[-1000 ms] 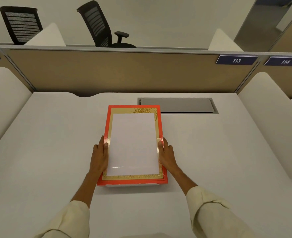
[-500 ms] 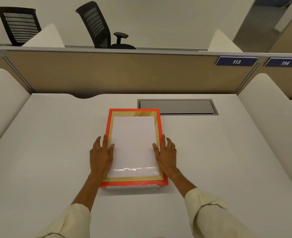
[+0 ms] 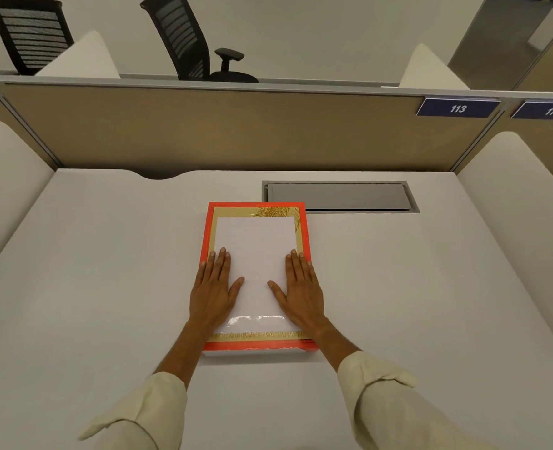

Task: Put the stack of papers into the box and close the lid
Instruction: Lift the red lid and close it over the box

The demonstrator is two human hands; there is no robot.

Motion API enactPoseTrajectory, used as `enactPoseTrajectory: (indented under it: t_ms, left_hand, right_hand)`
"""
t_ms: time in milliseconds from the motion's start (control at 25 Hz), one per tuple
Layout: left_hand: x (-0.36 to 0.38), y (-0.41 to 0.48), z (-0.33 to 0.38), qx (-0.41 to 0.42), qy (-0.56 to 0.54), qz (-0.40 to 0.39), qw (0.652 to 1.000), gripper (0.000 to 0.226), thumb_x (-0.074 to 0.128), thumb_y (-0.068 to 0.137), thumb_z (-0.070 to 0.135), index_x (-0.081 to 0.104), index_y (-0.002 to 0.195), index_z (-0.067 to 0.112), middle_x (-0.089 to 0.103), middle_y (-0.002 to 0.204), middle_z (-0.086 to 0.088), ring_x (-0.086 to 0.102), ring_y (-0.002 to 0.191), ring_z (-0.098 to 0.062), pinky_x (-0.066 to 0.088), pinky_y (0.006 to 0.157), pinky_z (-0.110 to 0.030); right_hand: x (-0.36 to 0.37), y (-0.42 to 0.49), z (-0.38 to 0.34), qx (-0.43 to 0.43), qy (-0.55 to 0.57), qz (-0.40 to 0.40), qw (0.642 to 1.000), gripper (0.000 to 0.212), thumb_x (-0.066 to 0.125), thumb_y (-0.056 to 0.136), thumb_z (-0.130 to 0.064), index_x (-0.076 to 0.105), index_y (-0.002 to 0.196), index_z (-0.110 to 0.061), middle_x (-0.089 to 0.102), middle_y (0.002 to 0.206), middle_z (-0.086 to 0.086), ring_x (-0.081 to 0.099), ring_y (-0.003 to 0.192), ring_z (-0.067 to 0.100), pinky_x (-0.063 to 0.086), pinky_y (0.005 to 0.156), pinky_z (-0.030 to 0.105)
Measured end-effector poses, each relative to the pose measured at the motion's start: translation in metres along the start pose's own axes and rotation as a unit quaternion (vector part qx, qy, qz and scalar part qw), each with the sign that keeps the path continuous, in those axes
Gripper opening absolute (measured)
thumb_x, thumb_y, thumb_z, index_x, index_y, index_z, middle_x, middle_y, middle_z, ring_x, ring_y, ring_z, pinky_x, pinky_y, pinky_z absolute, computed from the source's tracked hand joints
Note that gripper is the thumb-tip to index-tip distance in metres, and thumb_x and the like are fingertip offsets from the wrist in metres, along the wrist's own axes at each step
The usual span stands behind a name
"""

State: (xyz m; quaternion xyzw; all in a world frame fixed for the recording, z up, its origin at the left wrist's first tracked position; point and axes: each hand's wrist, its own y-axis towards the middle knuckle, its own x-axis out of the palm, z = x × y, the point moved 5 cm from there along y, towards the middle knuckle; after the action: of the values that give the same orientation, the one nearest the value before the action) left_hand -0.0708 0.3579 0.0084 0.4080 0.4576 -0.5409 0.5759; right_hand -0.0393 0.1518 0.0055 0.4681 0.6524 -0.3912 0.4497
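The lid (image 3: 257, 251) hides the box's inside; no papers show.

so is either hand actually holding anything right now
Nothing is gripped. Both the left hand and right hand lie flat, fingers spread, palms down on the red-edged, gold-bordered white box lid.

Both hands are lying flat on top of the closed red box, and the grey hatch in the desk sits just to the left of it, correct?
Not quite. The head view shows the left hand and right hand flat on the closed red box, but the grey hatch sits to the right of the box's far end, not the left.
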Motion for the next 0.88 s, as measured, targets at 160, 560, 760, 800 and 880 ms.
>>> enactPoseTrajectory:
  t_ms: [160, 560, 760, 800, 880]
  left_hand:
    - [0.0016, -0.0006, -0.0005, -0.001, 0.0, 0.003, 1.0, 0.092, -0.006, 0.086, 0.07, 0.006, 0.156, 0.013, 0.005, 0.166, -0.003, 0.002, 0.153, -0.022, 0.007, 0.126, -0.042]
    - [0.0022, -0.0006, -0.0003, -0.005, 0.005, 0.002, 1.0, 0.085, 0.006, 0.091, 0.065, 0.01, 0.156, 0.011, 0.009, 0.165, -0.004, 0.005, 0.153, -0.022, 0.009, 0.125, -0.042]
    - [0.0016, -0.001, 0.0011, -0.004, 0.009, -0.006, 1.0, 0.088, 0.0, 0.089, 0.068, 0.008, 0.156, 0.012, 0.006, 0.165, -0.003, 0.003, 0.153, -0.022, 0.006, 0.125, -0.041]
    - [0.0018, -0.0014, 0.0018, -0.001, 0.015, -0.006, 1.0, 0.089, -0.002, 0.088, 0.068, 0.008, 0.156, 0.012, 0.006, 0.165, -0.004, 0.003, 0.153, -0.022, 0.006, 0.125, -0.041]
    - [0.0016, -0.0007, 0.0031, -0.001, 0.015, -0.007, 1.0, 0.091, -0.005, 0.087, 0.069, 0.008, 0.156, 0.011, 0.007, 0.165, -0.005, 0.004, 0.153, -0.023, 0.007, 0.125, -0.042]
  right_hand:
    - [0.0024, -0.0008, 0.0004, -0.001, -0.003, 0.012, 1.0, 0.083, 0.024, 0.093, -0.065, -0.006, 0.154, -0.018, -0.006, 0.164, -0.001, -0.006, 0.152, 0.018, -0.001, 0.124, 0.033]
    - [0.0027, -0.0001, 0.0009, -0.004, -0.004, 0.027, 1.0, 0.082, 0.024, 0.094, -0.065, -0.003, 0.155, -0.016, -0.004, 0.164, 0.0, -0.005, 0.152, 0.018, -0.001, 0.124, 0.033]
    - [-0.0001, -0.0022, 0.0, -0.001, 0.004, 0.02, 1.0, 0.082, 0.024, 0.094, -0.064, -0.004, 0.155, -0.017, -0.005, 0.164, 0.0, -0.007, 0.151, 0.017, -0.003, 0.123, 0.032]
    - [0.0004, -0.002, 0.0005, -0.003, 0.005, 0.018, 1.0, 0.082, 0.025, 0.094, -0.064, -0.004, 0.155, -0.017, -0.005, 0.164, 0.0, -0.007, 0.151, 0.017, -0.003, 0.123, 0.032]
    - [-0.001, 0.0003, 0.0017, 0.001, 0.014, 0.005, 1.0, 0.082, 0.026, 0.094, -0.064, -0.004, 0.155, -0.016, -0.006, 0.164, 0.0, -0.007, 0.151, 0.017, -0.003, 0.123, 0.032]
